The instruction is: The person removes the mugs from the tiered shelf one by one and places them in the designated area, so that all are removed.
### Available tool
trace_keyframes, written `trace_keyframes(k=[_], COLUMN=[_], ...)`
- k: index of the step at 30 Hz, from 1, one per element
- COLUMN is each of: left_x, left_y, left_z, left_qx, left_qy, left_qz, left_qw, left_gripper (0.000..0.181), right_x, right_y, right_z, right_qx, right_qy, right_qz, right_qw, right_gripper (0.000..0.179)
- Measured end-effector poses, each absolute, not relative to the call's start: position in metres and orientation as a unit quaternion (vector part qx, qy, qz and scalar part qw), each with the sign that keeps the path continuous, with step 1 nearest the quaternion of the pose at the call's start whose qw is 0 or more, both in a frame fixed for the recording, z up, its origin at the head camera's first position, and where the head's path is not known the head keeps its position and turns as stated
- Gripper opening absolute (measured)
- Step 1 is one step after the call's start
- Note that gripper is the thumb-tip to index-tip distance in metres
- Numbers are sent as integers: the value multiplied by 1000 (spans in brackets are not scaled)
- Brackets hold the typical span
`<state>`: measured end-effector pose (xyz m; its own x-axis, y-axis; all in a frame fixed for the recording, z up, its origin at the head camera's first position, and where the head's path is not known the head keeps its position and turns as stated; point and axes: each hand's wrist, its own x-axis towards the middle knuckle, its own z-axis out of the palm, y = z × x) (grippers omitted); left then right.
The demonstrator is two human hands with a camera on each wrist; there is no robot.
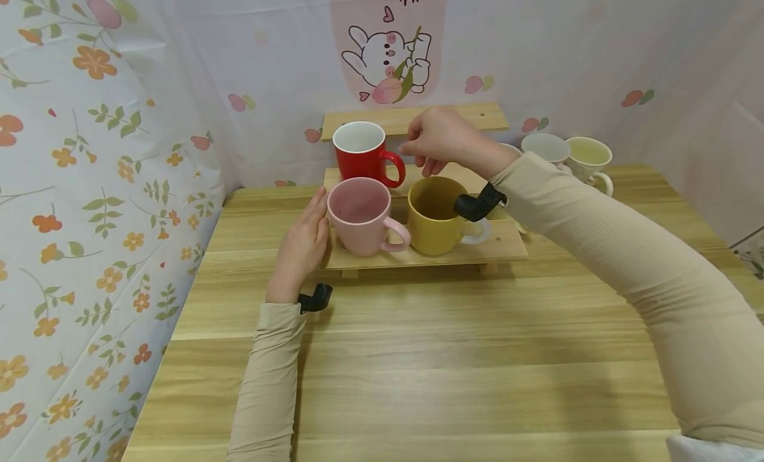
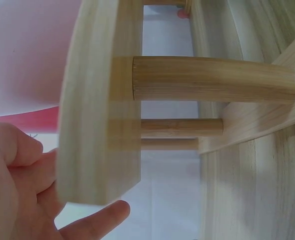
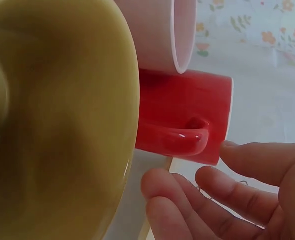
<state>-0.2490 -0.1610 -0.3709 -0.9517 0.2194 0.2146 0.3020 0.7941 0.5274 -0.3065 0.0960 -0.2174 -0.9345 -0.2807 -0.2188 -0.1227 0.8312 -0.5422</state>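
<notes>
A tiered wooden rack (image 1: pixel 506 242) bears three mugs. The red mug (image 1: pixel 358 164), white inside, stands on the middle tier. Side by side on the front tier are the pink mug (image 1: pixel 356 229) and the yellow mug (image 1: pixel 431 235), which has a pale handle. My left hand (image 1: pixel 300 246) lies along the rack's left end beside the pink mug, fingers extended; in the left wrist view they reach past the board's end (image 2: pixel 95 175). Above the yellow mug, my right hand (image 1: pixel 449 138) hovers with loosely bent fingers and nothing between them. Its thumb tip (image 3: pixel 230 145) is close to the red mug's rim.
Behind my right forearm, at the back right of the wooden table (image 1: pixel 418 369), stand a white cup (image 1: pixel 544 146) and a cream mug (image 1: pixel 589 154), with another cup partly hidden. The rack's top tier (image 1: pixel 489 117) is close to the printed curtain (image 1: pixel 262 64). Floral cloth (image 1: pixel 89 250) hangs at left.
</notes>
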Motion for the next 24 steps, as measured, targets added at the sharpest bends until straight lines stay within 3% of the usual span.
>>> trace_keyframes(k=[24], left_x=[-249], left_y=[-161], left_z=[-371], left_qx=[-146], left_qy=[-943], left_qz=[-290], left_qw=[78], left_gripper=[49], right_x=[-322], right_y=[73], right_z=[-224], right_qx=[-108], right_qy=[945], right_qz=[-244], right_qw=[191], right_gripper=[31])
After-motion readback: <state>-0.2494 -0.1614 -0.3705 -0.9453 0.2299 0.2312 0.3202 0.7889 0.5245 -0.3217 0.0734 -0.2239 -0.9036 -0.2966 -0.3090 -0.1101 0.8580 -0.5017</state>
